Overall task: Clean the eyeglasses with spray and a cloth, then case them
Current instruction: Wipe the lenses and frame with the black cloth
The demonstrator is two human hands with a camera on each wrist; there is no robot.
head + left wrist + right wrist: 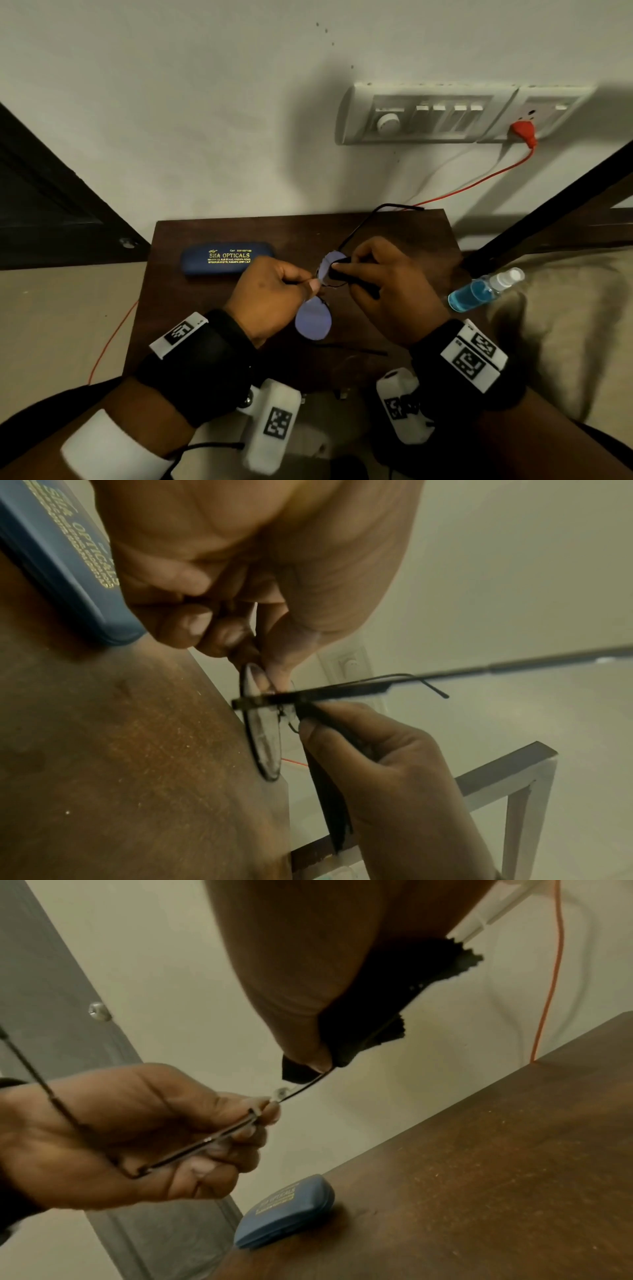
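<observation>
Thin black-framed eyeglasses (313, 320) with bluish lenses hang above the dark wooden table (205, 308), arms unfolded. My left hand (274, 291) pinches the frame near the bridge, seen from the wrist as the left hand (240, 631) on the eyeglasses (263, 739). My right hand (380, 277) pinches a black cloth (356, 277) over the far lens; the right wrist view shows the cloth (387, 1010) folded round the lens rim under the thumb. A shut blue glasses case (227, 257) lies at the table's far left. A spray bottle (483, 291) of blue liquid lies off to the right.
A switchboard (428, 116) with a red plug (522, 132) and red cable is on the wall behind. A beige cushioned surface (565, 325) and a dark frame bar (548, 212) stand to the right. A dark door (44, 205) is on the left.
</observation>
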